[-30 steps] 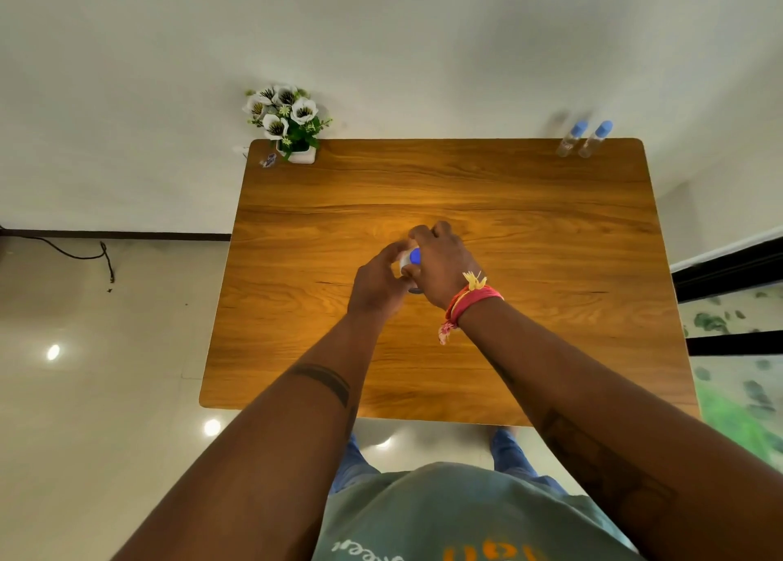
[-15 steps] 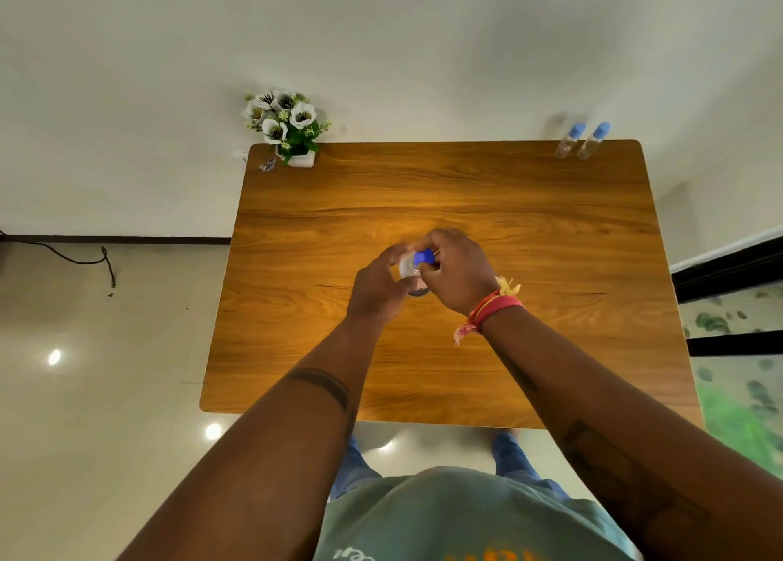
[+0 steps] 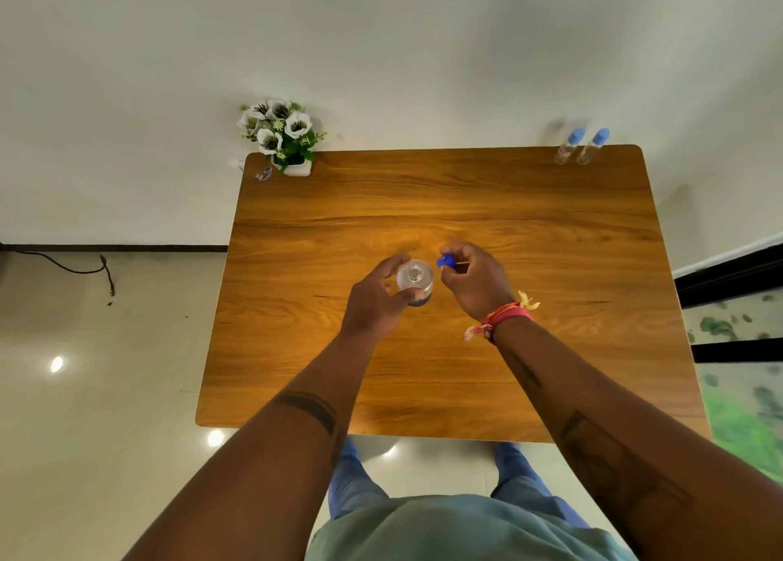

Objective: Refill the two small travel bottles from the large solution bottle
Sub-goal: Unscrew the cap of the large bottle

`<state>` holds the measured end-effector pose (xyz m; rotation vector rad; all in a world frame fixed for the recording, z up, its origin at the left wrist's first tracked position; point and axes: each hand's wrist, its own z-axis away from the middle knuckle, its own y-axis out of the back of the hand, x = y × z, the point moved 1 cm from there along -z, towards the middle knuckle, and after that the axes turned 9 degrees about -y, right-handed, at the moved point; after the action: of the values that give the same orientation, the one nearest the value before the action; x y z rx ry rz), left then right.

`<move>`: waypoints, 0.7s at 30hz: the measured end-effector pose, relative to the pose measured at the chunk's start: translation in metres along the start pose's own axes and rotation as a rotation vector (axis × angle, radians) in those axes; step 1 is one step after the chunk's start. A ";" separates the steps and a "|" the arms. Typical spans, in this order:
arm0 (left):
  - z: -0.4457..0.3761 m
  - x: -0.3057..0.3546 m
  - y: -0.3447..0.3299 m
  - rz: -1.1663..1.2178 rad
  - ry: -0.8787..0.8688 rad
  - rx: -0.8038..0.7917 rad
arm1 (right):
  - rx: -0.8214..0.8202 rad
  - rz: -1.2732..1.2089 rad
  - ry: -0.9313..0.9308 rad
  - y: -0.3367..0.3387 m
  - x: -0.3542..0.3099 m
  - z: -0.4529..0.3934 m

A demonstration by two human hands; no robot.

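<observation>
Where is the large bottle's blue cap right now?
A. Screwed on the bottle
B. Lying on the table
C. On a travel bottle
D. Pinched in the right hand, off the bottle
D: the blue cap sits in the right hand beside the large bottle's open neck.

The left hand (image 3: 375, 302) covered the near side of the bottle (image 3: 415, 280), its label unreadable. The cap (image 3: 445, 261) was partly buried in the right hand (image 3: 474, 283). Two small bottles (image 3: 579, 147) were too distant to show fill levels. The person's torso was cut off below.
</observation>
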<state>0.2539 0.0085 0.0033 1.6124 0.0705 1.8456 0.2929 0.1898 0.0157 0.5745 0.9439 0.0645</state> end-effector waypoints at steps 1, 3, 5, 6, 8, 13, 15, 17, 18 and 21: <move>0.000 -0.001 0.000 -0.013 -0.010 -0.005 | 0.000 0.004 -0.010 0.000 0.002 -0.003; 0.001 -0.003 0.000 -0.036 -0.021 -0.018 | 0.008 0.021 -0.025 -0.001 0.006 -0.008; 0.002 -0.004 0.000 -0.057 -0.033 -0.020 | 0.017 0.038 -0.027 -0.005 0.009 -0.016; 0.002 -0.004 -0.001 -0.063 -0.043 -0.017 | 0.016 0.046 -0.020 -0.007 0.010 -0.020; 0.003 -0.004 -0.001 -0.064 -0.057 -0.013 | 0.011 0.076 0.014 -0.014 0.012 -0.030; 0.004 -0.009 -0.002 -0.061 -0.105 -0.006 | -0.029 0.216 0.074 -0.030 0.025 -0.060; 0.003 -0.012 -0.003 -0.051 -0.108 -0.007 | -0.044 0.284 0.098 -0.036 0.034 -0.072; 0.002 -0.015 -0.003 -0.041 -0.111 -0.007 | -0.064 0.331 0.112 -0.041 0.039 -0.083; 0.001 -0.015 -0.002 -0.038 -0.113 -0.008 | -0.073 0.352 0.117 -0.043 0.042 -0.088; 0.000 -0.016 0.000 -0.036 -0.122 -0.013 | -0.082 0.401 0.138 -0.051 0.049 -0.098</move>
<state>0.2541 0.0001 -0.0109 1.6998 0.0328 1.7134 0.2361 0.2039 -0.0894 0.6829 0.9427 0.5053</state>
